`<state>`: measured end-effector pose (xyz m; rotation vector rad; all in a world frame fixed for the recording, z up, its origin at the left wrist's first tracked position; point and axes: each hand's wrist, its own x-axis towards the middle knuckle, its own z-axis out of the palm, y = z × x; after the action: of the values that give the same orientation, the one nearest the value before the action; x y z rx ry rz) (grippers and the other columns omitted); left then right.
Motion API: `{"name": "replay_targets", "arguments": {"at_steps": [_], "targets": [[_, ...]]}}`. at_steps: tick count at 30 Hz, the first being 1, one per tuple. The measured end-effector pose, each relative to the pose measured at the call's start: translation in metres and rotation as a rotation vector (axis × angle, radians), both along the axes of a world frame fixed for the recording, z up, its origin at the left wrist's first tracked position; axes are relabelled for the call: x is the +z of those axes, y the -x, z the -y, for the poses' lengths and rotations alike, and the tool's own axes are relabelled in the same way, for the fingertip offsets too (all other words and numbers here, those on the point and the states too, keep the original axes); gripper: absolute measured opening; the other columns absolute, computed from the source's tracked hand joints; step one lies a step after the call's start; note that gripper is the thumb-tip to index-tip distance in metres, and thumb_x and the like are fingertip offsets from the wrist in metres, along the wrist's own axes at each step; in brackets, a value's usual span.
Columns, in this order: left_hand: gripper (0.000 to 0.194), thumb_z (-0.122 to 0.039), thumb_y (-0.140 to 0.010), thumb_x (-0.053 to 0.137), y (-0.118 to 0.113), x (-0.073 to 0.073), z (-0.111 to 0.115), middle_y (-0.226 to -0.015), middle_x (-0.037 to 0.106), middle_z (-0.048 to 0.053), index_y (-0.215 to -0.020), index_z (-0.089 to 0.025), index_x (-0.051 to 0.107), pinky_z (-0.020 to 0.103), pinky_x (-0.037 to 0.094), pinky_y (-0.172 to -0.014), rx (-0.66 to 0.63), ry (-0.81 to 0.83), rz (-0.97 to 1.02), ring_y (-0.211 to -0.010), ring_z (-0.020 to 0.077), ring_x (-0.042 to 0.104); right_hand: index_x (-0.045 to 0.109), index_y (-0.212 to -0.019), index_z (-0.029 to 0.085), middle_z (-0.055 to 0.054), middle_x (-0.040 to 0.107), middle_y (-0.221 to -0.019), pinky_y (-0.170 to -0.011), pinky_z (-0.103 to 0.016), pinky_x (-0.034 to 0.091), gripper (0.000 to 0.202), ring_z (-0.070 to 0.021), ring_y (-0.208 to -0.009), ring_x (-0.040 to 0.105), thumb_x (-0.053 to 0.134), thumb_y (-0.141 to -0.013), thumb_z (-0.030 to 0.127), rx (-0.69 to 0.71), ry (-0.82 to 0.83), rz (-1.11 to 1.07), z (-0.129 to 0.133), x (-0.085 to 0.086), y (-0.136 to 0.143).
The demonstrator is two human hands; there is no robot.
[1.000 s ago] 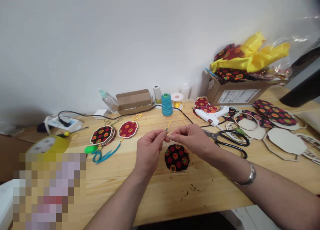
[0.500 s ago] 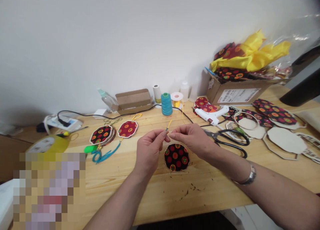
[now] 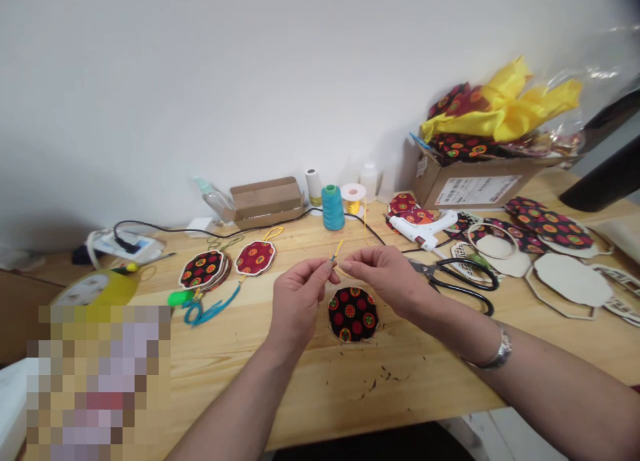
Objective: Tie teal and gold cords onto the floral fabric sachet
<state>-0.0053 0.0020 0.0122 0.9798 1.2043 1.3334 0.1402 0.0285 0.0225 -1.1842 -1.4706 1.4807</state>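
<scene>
My left hand (image 3: 306, 291) pinches a small yellow cord (image 3: 339, 247) with a bit of blue at its base; the cord's tip sticks up above the fingertips. Just to the right, my right hand (image 3: 377, 274) has thumb and forefinger pressed together, and what they hold is too small to make out. Below both hands a black patterned fabric piece (image 3: 353, 315) lies flat on the wooden table (image 3: 300, 407). A teal thread cone (image 3: 333, 208) stands behind the hands, beside a spool of yellow cord (image 3: 353, 199).
Black-handled scissors (image 3: 463, 277) and a white glue gun (image 3: 423, 229) lie right of my hands. Farther right are pale panels (image 3: 573, 281) and a filled cardboard box (image 3: 477, 184). Finished-looking ornaments (image 3: 255, 257) lie left. A black cable (image 3: 240, 233) crosses the back.
My right hand has shifted very slightly, its fingertips still close to the left ones. My left hand keeps its pinch on the cord.
</scene>
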Motion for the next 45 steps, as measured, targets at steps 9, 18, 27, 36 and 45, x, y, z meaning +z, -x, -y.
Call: {"name": "replay_targets", "arguments": {"at_steps": [9,18,27,36,45], "targets": [[0.017,-0.03,-0.073,0.065,0.0,-0.002,0.001,-0.059,0.056,-0.002,-0.07,-0.013,0.066,0.019,0.019,-0.041,-0.013,0.002,-0.025,-0.044,0.0025,0.03,0.064,-0.066,0.015,0.001,0.055,-0.061,-0.058,-0.023,0.037,0.026,-0.0096,-0.058,0.046,0.059,-0.076,0.039,-0.033,-0.026,-0.068,0.003,-0.005,0.005],[0.015,-0.028,-0.073,0.065,-0.001,-0.002,0.0,-0.06,0.058,-0.001,-0.071,-0.013,0.067,0.019,0.022,-0.042,0.006,-0.001,-0.012,-0.045,0.0028,0.033,0.061,-0.063,0.015,0.001,0.055,-0.062,-0.063,-0.023,0.038,0.028,-0.0101,-0.062,0.047,0.055,-0.08,0.036,-0.055,-0.069,-0.099,0.009,-0.007,0.01],[0.016,-0.029,-0.073,0.064,-0.001,0.0,0.003,-0.06,0.057,-0.002,-0.071,-0.013,0.067,0.019,0.02,-0.041,-0.009,-0.001,-0.025,-0.045,0.0029,0.03,0.059,-0.064,0.014,0.002,0.051,-0.063,-0.06,-0.023,0.036,0.03,-0.0092,-0.06,0.044,0.055,-0.08,0.038,-0.082,-0.079,-0.118,0.008,-0.008,0.01],[0.016,-0.029,-0.072,0.065,-0.002,0.0,0.001,-0.06,0.058,-0.001,-0.072,-0.013,0.067,0.019,0.023,-0.043,0.006,0.002,-0.006,-0.046,0.0035,0.033,0.061,-0.067,0.015,0.0,0.054,-0.065,-0.062,-0.024,0.037,0.034,-0.0104,-0.062,0.046,0.05,-0.083,0.042,-0.025,-0.062,-0.133,0.011,-0.004,0.009],[0.016,-0.028,-0.07,0.067,-0.002,0.002,0.001,-0.058,0.057,-0.001,-0.073,-0.013,0.068,0.019,0.023,-0.042,0.026,0.001,0.004,-0.046,0.0037,0.033,0.064,-0.071,0.015,-0.002,0.062,-0.073,-0.069,-0.025,0.04,0.032,-0.0123,-0.071,0.054,0.054,-0.081,0.044,0.012,-0.045,-0.212,0.013,-0.004,0.009]]}}
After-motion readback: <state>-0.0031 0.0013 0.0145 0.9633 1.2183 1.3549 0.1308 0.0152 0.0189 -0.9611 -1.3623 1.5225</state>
